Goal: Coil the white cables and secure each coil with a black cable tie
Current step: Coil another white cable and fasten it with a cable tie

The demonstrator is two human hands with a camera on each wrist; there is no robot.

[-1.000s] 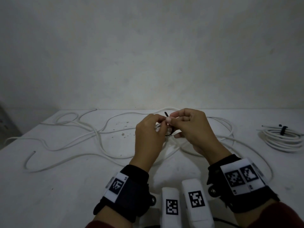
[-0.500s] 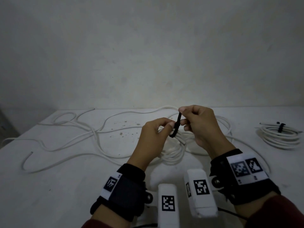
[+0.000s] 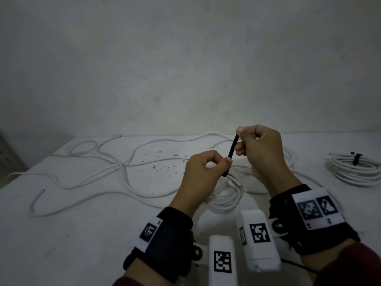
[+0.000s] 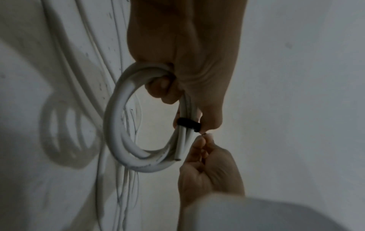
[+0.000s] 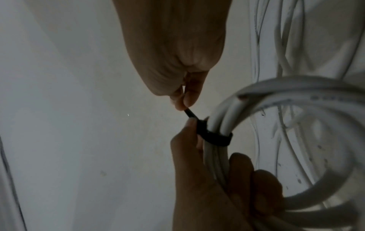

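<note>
A small coil of white cable (image 3: 231,205) hangs from my left hand (image 3: 223,162), whose fingers curl round its strands (image 4: 118,125). A black cable tie (image 3: 233,151) is looped round the bundle (image 5: 215,137), with its head by my left thumb. My right hand (image 3: 239,139) pinches the tie's tail (image 5: 189,113) between thumb and forefinger, up and to the right of the coil. The tail runs taut between the two hands. One cut cable end (image 4: 177,158) pokes out below the tie band (image 4: 188,124).
Loose white cable (image 3: 122,166) sprawls in loops over the left and middle of the white table (image 3: 82,244). A tied coil (image 3: 354,172) with its own black tie (image 3: 356,158) lies at the far right. A bare wall stands behind the table.
My right hand has drawn the tie's tail up and to the right, so more black strap shows between the hands. The left hand has stayed on the coil.
</note>
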